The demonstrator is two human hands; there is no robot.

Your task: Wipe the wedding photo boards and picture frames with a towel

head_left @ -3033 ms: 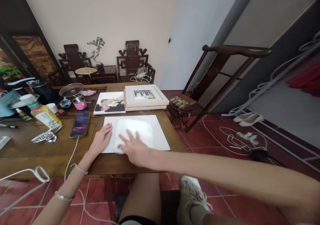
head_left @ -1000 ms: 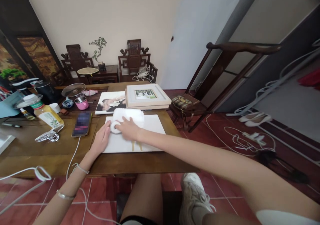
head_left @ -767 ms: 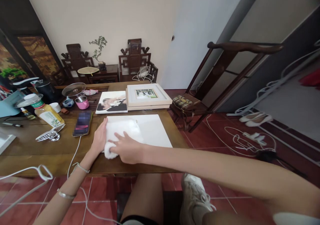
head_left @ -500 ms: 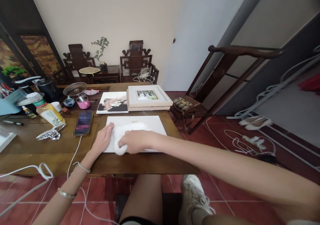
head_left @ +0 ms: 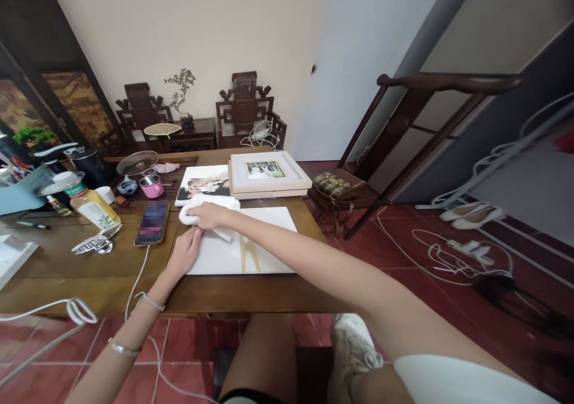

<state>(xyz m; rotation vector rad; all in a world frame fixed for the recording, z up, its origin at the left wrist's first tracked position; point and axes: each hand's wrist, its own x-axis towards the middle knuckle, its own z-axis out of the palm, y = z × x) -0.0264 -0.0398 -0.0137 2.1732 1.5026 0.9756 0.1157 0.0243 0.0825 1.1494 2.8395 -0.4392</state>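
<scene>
Head view: your right hand [head_left: 210, 216] is closed around a bunched white cloth [head_left: 222, 202], knuckles up, and presses it down at the far left corner of the white panel [head_left: 269, 242]. Part of the cloth spills past that corner toward the photo [head_left: 201, 183]. Your left hand [head_left: 186, 253] is open and lies flat, with the fingers spread on the panel's left edge and the palm on the worktop [head_left: 89, 272] beside it.

The panel lies flat near the worktop's near edge, about midway along it. A pale yellow mark [head_left: 249, 254] shows on its near half. Just beyond the panel sit the photo and a stacked frame [head_left: 269, 174], close to its far edge. A phone [head_left: 152, 222] lies just left of your left hand, and a bottle [head_left: 93, 208] lies farther left, toward the worktop's left end.

The cloth looks soft and light, so it will likely fold and bunch under your fingers. A full-palm hold on the wad seems to suit it better than a pinch at a corner. The panel looks thin, stiff and smooth, so it may slide on the wood. Its edges are the place to hold it, and your flat left hand on the left edge looks like a sound brace
</scene>
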